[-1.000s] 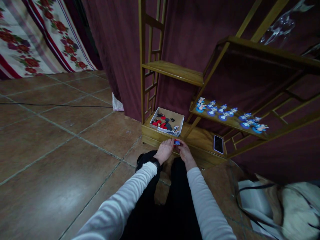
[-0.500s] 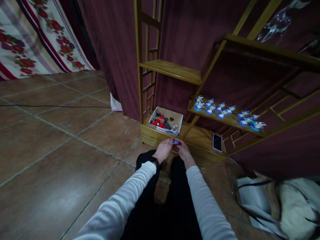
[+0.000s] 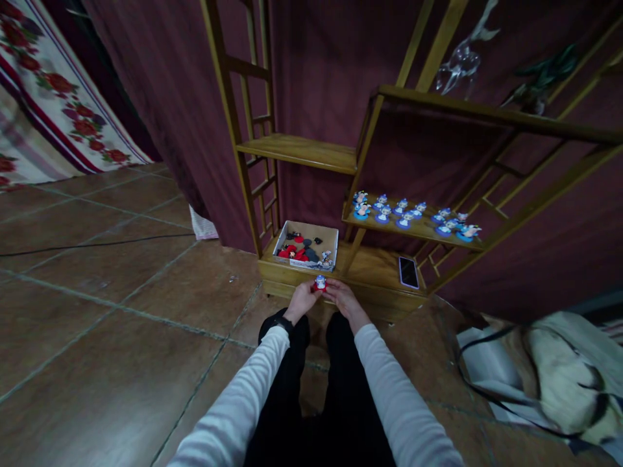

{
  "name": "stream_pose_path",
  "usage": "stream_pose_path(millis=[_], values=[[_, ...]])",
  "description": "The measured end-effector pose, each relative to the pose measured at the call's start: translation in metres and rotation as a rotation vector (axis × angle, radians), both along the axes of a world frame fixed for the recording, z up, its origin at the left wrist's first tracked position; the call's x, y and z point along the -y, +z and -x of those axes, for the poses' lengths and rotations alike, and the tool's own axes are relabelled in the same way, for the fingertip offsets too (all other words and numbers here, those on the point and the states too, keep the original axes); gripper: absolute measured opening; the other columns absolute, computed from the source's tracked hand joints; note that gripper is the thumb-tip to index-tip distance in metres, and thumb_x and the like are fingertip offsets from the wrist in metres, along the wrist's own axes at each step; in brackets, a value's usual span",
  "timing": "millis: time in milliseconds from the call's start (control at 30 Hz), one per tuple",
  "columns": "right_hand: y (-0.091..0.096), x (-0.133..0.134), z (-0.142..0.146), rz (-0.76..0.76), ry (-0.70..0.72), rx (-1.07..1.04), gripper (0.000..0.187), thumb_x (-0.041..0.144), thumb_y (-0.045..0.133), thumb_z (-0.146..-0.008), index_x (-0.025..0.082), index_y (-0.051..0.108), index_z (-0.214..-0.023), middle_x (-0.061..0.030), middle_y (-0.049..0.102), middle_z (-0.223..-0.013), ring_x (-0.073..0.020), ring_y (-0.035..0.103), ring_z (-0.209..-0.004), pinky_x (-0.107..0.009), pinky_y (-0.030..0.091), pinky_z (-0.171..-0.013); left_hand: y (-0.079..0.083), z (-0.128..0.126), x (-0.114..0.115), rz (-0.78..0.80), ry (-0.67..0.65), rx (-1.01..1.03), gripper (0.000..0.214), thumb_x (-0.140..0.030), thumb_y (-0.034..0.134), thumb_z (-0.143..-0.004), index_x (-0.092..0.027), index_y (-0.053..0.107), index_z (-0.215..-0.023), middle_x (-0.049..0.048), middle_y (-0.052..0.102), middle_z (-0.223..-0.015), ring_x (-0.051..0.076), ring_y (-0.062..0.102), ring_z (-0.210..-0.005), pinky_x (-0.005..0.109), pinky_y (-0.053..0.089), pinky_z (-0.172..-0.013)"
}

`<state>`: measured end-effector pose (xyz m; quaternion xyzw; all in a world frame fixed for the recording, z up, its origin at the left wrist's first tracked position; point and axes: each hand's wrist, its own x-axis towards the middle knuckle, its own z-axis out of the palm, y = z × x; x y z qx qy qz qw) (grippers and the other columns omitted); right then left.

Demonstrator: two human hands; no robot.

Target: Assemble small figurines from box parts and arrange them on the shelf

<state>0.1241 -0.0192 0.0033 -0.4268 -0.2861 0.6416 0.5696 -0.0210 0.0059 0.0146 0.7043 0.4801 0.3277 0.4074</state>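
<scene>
Blue-and-white figurine (image 3: pixel 320 281) is being held just in front of box (image 3: pixel 328 235), L hand (image 3: pixel 302 300) & R hand (image 3: pixel 342 298) fingers gripping it btwn them, phone (image 3: pixel 408 272) lying R of box

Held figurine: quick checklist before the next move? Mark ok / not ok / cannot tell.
1. Grip on the held figurine: ok, left hand and right hand pinch it from either side.
2. Held figurine upright: ok, blue-topped head up.
3. Red base matches the shelf figurines' bases: not ok, theirs are blue or purple.
4. Held figurine firmly fixed to the red base: cannot tell, too small to see.
5. Cardboard box accessible: ok, open-topped, just beyond the hands, with red and dark pieces inside.
6. Phone away from the hands: ok, it lies on the lower board to their right.
</scene>
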Motion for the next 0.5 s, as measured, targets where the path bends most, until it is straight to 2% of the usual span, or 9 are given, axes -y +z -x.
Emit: stream_pose_path(millis=[200,333,500], values=[[0.0027,-0.0007,0.0006,0.004,0.007,-0.013,0.034,0.020,0.074,-0.051,0.018,0.061,-0.082,-0.0004,0.066,-0.077,-0.0161,0.063,-0.079,-0.036,0.045,-0.084,-0.0052,0.0009,-0.0081,0.246,-0.044,0.334,0.016,-0.024,0.066,-0.060,-0.011,0.063,-0.069,-0.0016,0.058,-0.055,0.010,0.051,-0.052,0.021,0.040,-0.054],[0.0059,-0.0013,0.0015,0.008,0.015,-0.016,0.034,0.020,0.074,-0.051,0.018,0.061,-0.083,-0.0007,0.066,-0.077,-0.0147,0.063,-0.075,-0.034,0.045,-0.084,-0.0027,0.0012,-0.0064,0.398,-0.030,0.520,0.020,-0.026,0.068,-0.060,-0.011,0.065,-0.072,0.0016,0.061,-0.060,0.009,0.054,-0.056,0.021,0.042,-0.056],[0.0041,-0.0027,0.0018,0.013,0.008,-0.015,0.037,0.021,0.074,-0.049,0.017,0.061,-0.083,-0.0022,0.067,-0.078,-0.0163,0.064,-0.076,-0.036,0.046,-0.082,-0.0009,0.0020,-0.0059,0.490,0.046,0.582,0.023,-0.028,0.067,-0.063,-0.011,0.066,-0.078,0.0071,0.065,-0.070,0.012,0.059,-0.064,0.023,0.044,-0.059]])
